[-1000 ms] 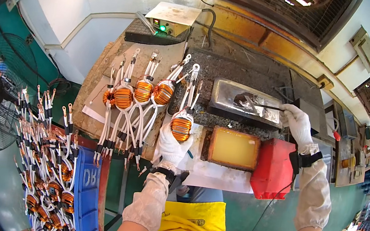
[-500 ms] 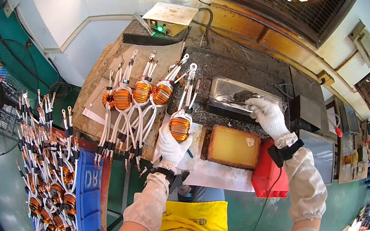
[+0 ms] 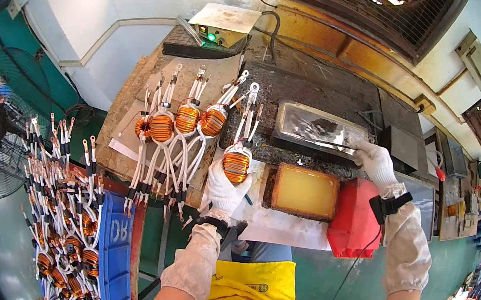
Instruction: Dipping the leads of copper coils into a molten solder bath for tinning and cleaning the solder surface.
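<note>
My left hand (image 3: 224, 191), in a white glove, is closed round the lower part of a copper-wound toroidal coil (image 3: 235, 166). Its leads, tipped with ring terminals, point away from me over the dark bench top. My right hand (image 3: 376, 165), also gloved, pinches a thin strip-like tool (image 3: 338, 145) at the right end of a rectangular metal pot (image 3: 307, 149). The strip lies across the near side of the pot's shiny, silvery contents, where a dark patch shows. Several similar coils (image 3: 162, 129) with white leads lie in a row left of my left hand.
Nearer me than the pot stands a rusty-rimmed tray (image 3: 302, 212) of yellowish liquid, with a red container (image 3: 356, 220) on its right. A control box (image 3: 224, 19) with a green light sits at the back left. A blue crate (image 3: 117, 243) borders many piled coils at lower left.
My right hand has moved right and slightly nearer me, from over the pot to its right end, bringing the strip along. My left hand keeps its hold on the coil.
</note>
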Available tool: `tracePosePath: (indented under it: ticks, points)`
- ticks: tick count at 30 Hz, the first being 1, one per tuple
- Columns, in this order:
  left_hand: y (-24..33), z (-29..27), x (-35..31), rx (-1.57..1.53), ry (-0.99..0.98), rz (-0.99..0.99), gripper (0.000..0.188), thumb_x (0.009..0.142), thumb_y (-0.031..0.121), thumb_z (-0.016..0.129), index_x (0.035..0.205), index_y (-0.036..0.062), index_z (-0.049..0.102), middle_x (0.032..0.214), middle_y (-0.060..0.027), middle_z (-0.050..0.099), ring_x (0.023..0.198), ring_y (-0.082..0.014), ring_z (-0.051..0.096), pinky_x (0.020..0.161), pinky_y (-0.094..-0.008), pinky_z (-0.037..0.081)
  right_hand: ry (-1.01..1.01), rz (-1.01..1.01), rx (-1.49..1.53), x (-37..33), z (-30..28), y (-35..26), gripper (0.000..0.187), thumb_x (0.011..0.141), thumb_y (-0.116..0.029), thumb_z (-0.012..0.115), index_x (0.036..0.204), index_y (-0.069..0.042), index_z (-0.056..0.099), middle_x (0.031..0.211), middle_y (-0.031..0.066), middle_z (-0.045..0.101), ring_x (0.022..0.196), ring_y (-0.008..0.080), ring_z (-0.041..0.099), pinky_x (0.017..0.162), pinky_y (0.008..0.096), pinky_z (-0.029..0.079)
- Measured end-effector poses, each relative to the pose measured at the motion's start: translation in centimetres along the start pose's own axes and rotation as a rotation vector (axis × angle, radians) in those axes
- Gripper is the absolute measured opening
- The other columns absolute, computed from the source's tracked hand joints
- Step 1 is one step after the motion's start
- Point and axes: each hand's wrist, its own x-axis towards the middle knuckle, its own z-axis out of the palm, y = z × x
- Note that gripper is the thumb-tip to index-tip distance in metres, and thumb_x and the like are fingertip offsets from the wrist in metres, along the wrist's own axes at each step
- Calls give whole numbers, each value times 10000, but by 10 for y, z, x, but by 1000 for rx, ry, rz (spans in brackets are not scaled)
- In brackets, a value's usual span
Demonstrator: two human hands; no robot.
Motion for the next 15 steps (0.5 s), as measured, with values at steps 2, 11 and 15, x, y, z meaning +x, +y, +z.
tracePosePath:
  ticks: [2,11,15]
  points:
    - [1,-1,0,-7,-4,6,743,613,243,832,1201,32,430,1092,-162,520,986,-342,564,859,-423,474,21,7,-55,-1,0,4,307,847,56,483,1086,-5,666,771,70,652,667,109,583,630,249,477]
    - [-2,3,-1,17,-3,28,802,597,307,839,1199,12,400,1078,-200,515,974,-380,535,844,-463,460,119,-41,2,0,-23,19,260,851,38,523,1046,-37,677,778,52,663,692,109,611,631,239,487]
    - [-2,-1,-2,10,-34,-46,791,596,302,841,1196,14,415,1087,-195,514,977,-378,534,852,-457,458,161,-86,-126,-10,-31,-10,245,878,35,503,1042,-30,674,768,21,647,689,82,597,613,220,478]
